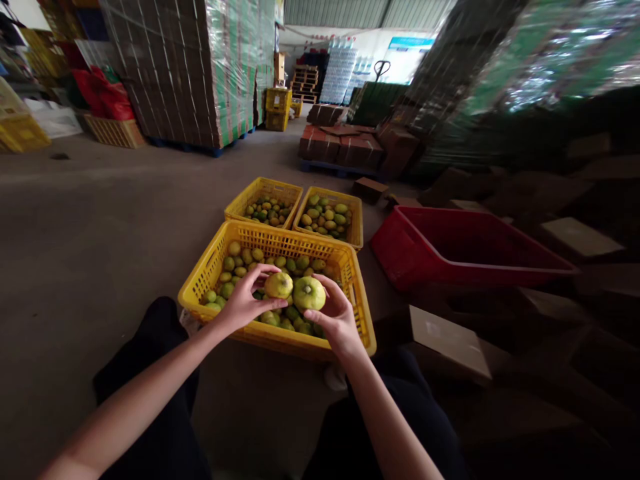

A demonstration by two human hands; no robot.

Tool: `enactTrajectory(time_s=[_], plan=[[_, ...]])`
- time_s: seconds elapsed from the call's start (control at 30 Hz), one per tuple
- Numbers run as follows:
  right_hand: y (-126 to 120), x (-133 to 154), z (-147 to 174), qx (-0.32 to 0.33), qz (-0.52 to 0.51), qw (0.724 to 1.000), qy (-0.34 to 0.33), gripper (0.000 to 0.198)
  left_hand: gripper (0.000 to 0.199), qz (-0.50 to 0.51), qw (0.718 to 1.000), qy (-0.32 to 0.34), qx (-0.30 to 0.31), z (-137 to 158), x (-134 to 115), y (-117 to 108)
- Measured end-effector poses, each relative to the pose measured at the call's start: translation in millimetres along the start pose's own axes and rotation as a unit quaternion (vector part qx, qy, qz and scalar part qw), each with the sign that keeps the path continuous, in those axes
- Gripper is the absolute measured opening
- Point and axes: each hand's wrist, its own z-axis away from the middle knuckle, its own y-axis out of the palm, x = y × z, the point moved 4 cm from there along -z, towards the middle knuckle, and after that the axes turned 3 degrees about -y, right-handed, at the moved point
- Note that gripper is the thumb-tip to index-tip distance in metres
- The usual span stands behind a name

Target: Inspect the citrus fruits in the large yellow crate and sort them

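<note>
My left hand grips a yellow lemon between thumb and fingers. In my right hand is a larger, greener lemon, its stem end turned toward me. The two fruits are side by side, almost touching, above a large yellow plastic crate. Many yellow-green lemons lie inside that crate, partly hidden by my hands.
Two smaller yellow crates of fruit, left and right, stand just beyond the large one. A red tub is to the right, among cardboard boxes. Farther back are wrapped pallet stacks and a pallet of brown cartons.
</note>
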Motion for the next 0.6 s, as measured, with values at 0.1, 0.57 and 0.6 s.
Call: enactTrajectory(time_s=[0.1,0.57,0.6], plan=[[0,-2,-1,-0.005,-0.002,1.000,0.006,0.061,0.047,0.012,1.000,-0.004,-0.005,0,-1,-1],[7,-5,-7,-0.022,-0.006,0.998,0.051,0.065,0.048,0.072,0.995,-0.061,-0.032,-2,-8,-5],[8,-5,-7,-0.017,-0.005,0.998,0.053,0.063,0.046,0.073,0.994,-0.075,-0.032,-3,-6,-5]])
